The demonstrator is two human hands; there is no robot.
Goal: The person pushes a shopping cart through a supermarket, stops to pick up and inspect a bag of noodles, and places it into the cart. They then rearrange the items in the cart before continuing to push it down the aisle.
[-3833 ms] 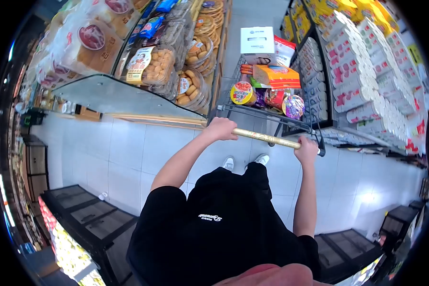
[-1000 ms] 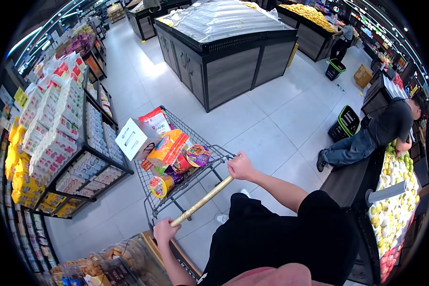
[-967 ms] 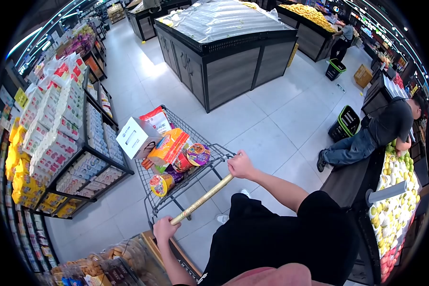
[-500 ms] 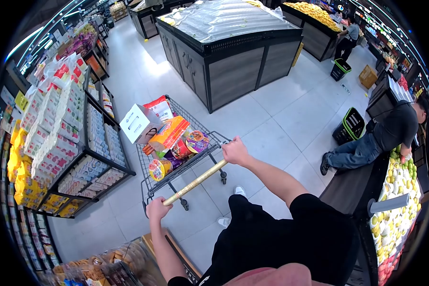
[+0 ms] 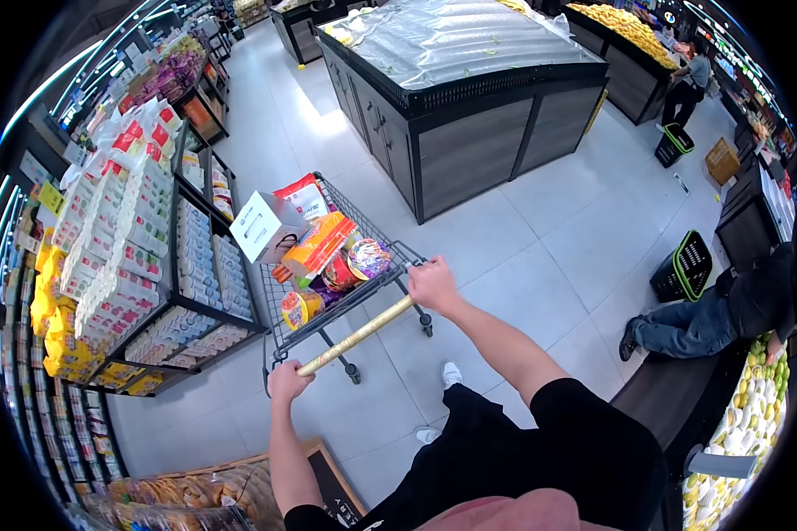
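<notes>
Both of my hands grip the yellowish handlebar (image 5: 356,336) of a wire shopping cart (image 5: 279,301). My left hand (image 5: 290,382) wraps around its near left end, and my right hand (image 5: 432,283) closes around the far right end. Inside the cart lie a white box (image 5: 266,227), a red and white bag (image 5: 305,196), an orange package (image 5: 319,244) and several instant noodle tubs, among them a yellow-orange one (image 5: 301,309) and a purple one (image 5: 368,260).
Left of the cart stands a rack stacked with white paper packs (image 5: 126,283). A large dark display stand (image 5: 474,159) rises ahead. To the right, a person (image 5: 726,310) leans at a fruit stand (image 5: 735,416) beside a black basket (image 5: 682,267). Packaged snacks (image 5: 195,496) sit at lower left.
The view has turned slightly left, so the display stand, rack and person appear farther right. Both hands keep their grip on the handlebar, and my feet have shifted slightly in view.
</notes>
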